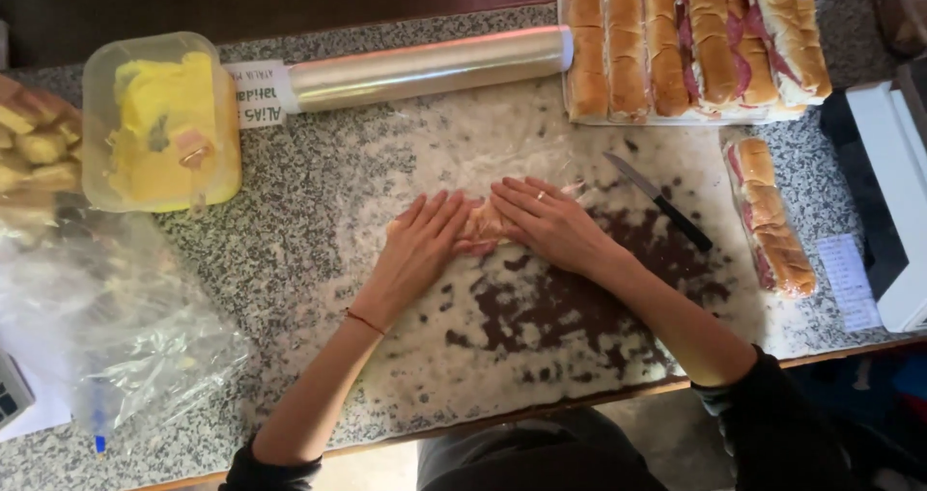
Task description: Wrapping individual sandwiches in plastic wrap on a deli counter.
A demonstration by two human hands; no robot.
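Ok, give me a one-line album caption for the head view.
Both hands, left hand and right hand, press a sandwich on cling film, knife beside it.

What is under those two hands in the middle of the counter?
A bread roll peeks out between the left hand and right hand, lying on clear plastic film spread over the counter. The hands cover most of it, so any filling is hidden.

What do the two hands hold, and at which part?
Both the left hand and right hand press on a sandwich roll, covering its two ends.
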